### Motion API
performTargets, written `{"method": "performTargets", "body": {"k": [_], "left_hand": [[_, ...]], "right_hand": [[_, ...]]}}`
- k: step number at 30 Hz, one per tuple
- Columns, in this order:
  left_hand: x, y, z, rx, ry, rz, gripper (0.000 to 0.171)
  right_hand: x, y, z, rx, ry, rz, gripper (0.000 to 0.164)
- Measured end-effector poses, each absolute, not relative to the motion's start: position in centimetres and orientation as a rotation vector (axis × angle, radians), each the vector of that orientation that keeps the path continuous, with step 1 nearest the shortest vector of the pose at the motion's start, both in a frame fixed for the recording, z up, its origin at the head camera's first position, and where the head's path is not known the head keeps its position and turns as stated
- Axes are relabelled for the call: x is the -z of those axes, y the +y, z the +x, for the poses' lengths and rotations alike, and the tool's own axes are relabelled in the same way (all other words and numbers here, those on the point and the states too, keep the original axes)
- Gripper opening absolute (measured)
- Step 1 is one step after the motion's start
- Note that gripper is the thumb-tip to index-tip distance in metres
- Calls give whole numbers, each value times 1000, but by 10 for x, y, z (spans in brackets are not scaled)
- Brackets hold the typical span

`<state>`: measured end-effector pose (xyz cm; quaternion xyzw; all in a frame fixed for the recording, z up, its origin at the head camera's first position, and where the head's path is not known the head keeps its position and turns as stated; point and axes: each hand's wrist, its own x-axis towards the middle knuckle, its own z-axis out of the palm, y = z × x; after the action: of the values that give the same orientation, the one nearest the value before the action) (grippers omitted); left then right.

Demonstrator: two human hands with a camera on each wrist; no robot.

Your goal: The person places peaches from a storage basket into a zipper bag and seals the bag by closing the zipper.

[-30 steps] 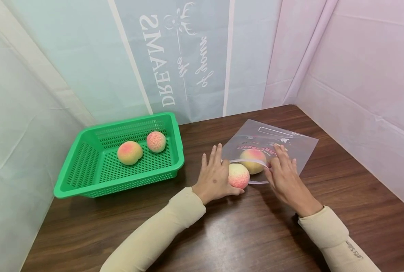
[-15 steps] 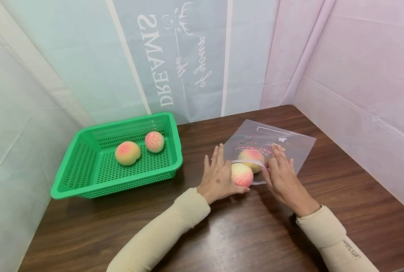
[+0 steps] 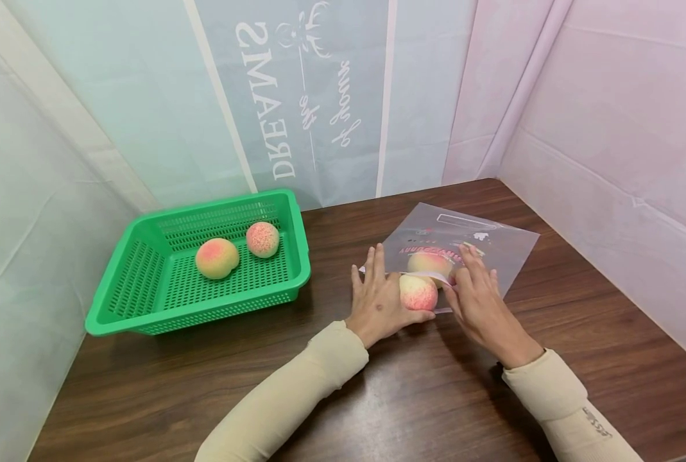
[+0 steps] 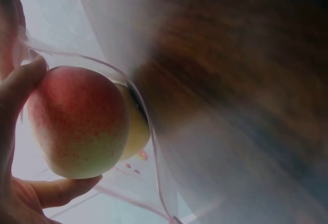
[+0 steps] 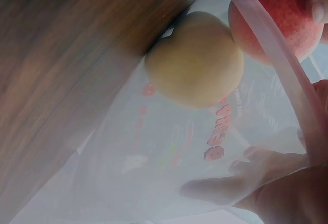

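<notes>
My left hand (image 3: 378, 303) grips a pink-speckled peach (image 3: 419, 294) at the mouth of a frosted, see-through bag (image 3: 466, 221) lying on the table. In the left wrist view, thumb and fingers curl round this peach (image 4: 77, 124), with the bag's rim (image 4: 134, 88) beyond it. A second, yellowish peach (image 3: 428, 262) rests inside the bag, right behind the held one. My right hand (image 3: 484, 309) holds the bag's upper edge up at the right side of the opening. Through the film, the right wrist view shows the inner peach (image 5: 195, 62) and that hand's fingers (image 5: 215, 188).
To the left stands a green plastic basket (image 3: 198, 314) with two more peaches, one yellow-pink (image 3: 217, 258) and one speckled (image 3: 262, 239). The dark wooden table (image 3: 412, 398) meets fabric-covered walls at the back and sides.
My left hand has moved rightward with the speckled peach, bringing it further into the bag's mouth against the inner peach. The right hand has kept its place at the bag's edge.
</notes>
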<state>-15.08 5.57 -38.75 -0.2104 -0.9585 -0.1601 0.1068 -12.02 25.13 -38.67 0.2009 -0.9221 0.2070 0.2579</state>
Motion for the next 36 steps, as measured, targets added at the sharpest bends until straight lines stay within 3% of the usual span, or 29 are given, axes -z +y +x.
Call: {"method": "performTargets", "body": {"k": [36], "left_hand": [[379, 78, -167, 167, -2950, -424, 82]], "right_hand": [[387, 251, -119, -569, -2484, 558, 18]]}}
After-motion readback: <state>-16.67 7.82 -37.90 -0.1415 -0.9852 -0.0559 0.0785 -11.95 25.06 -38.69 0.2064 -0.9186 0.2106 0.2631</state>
